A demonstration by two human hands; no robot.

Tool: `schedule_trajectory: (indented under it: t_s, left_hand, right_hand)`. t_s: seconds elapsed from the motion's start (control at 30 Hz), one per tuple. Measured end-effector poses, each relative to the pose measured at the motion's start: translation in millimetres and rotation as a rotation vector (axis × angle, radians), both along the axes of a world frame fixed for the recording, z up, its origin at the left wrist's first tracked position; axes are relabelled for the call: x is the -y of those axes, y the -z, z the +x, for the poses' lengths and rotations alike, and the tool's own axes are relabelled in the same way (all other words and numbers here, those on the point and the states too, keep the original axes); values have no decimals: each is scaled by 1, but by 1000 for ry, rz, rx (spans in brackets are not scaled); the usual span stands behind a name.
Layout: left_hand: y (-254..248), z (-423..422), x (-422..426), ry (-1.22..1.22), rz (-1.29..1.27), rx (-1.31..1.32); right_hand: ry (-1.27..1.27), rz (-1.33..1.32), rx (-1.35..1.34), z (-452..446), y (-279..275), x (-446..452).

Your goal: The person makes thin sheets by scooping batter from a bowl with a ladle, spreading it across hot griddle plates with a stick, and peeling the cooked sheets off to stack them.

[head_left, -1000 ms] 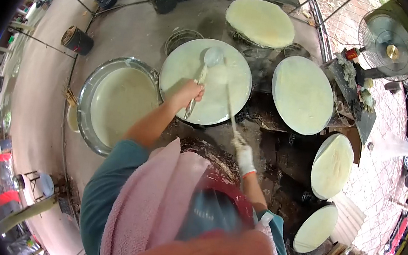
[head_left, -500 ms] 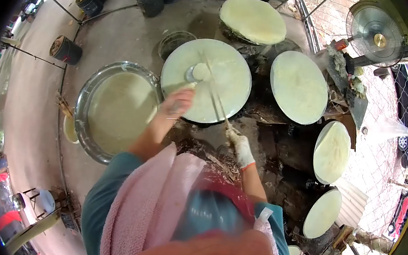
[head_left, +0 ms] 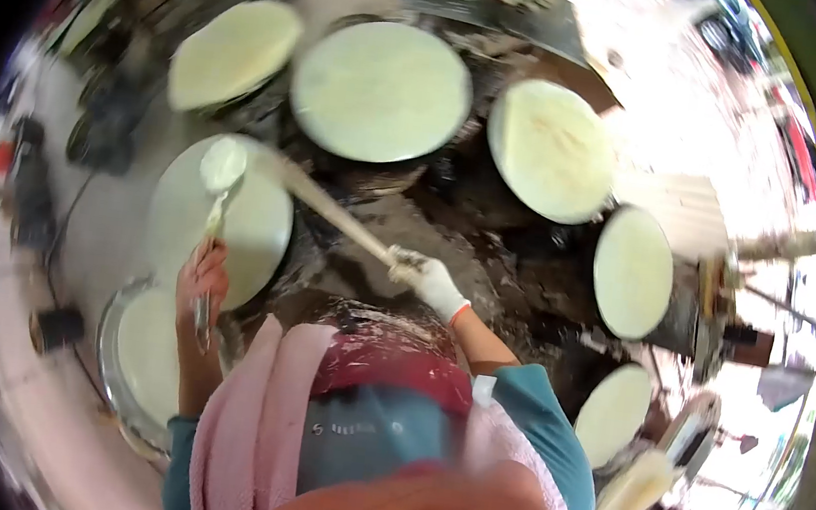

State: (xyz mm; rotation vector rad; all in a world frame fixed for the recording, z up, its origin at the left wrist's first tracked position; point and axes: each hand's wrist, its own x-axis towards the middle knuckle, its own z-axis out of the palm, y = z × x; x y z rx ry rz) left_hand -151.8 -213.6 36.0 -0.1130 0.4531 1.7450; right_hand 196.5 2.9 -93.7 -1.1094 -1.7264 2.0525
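My left hand (head_left: 205, 277) is closed around the handle of a ladle (head_left: 224, 166), whose round bowl is coated or filled with pale batter. The ladle is over a round griddle (head_left: 255, 228) covered with a pale green layer. My right hand (head_left: 430, 283), in a white work glove, grips the near end of a long wooden stick (head_left: 347, 220). Its far end is blurred and reaches to the upper right rim of that griddle. Below my left forearm, partly hidden, stands a wide metal basin (head_left: 114, 363) of pale batter.
More round griddles with pale sheets curve around me: one at upper left (head_left: 234, 56), one ahead (head_left: 381, 91), one to the right (head_left: 553, 151), and several farther round. A folded pale sheet (head_left: 635, 490) lies at lower right. Metal sheeting (head_left: 495, 18) stands behind.
My view has swung right, shifting the griddles and basin leftward. The ladle has lifted from the griddle's middle, and the stick has turned to point left, away from the middle of the layer.
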Motion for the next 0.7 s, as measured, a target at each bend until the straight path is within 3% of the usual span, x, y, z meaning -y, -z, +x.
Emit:
schedule_trajectory:
  t_s: [0.07, 0.13, 0.17, 0.23, 0.27, 0.33, 0.47, 0.6, 0.63, 0.7]
  left_hand:
    - [1, 33, -45, 61, 39, 88]
    - [-2, 59, -88, 119, 84, 177]
    - [-10, 79, -112, 152, 112, 230]
    - [-20, 111, -154, 207, 156, 275]
    - [-25, 127, -177, 229, 146, 261]
    - [-33, 151, -216, 270, 132, 229]
    - [-50, 185, -274, 365, 122, 180]
    - [-61, 199, -318, 444, -17, 44]
    - [-62, 201, -328, 475, -21, -57]
    - [-60, 202, -348, 475, -104, -125]
  right_hand:
    - [436, -16, -54, 49, -51, -48]
    - [703, -21, 20, 111, -55, -107]
    - [848, 166, -65, 149, -28, -146]
    - [1084, 197, -181, 207, 15, -202]
    - [1162, 43, -226, 230, 19, -231]
    - [1126, 79, -102, 248, -4, -279]
    - [1080, -47, -317, 252, 9, -357]
    - [954, 244, 444, 247, -32, -389]
    - [976, 287, 402, 246, -24, -395]
    - [968, 390, 457, 234, -62, -389]
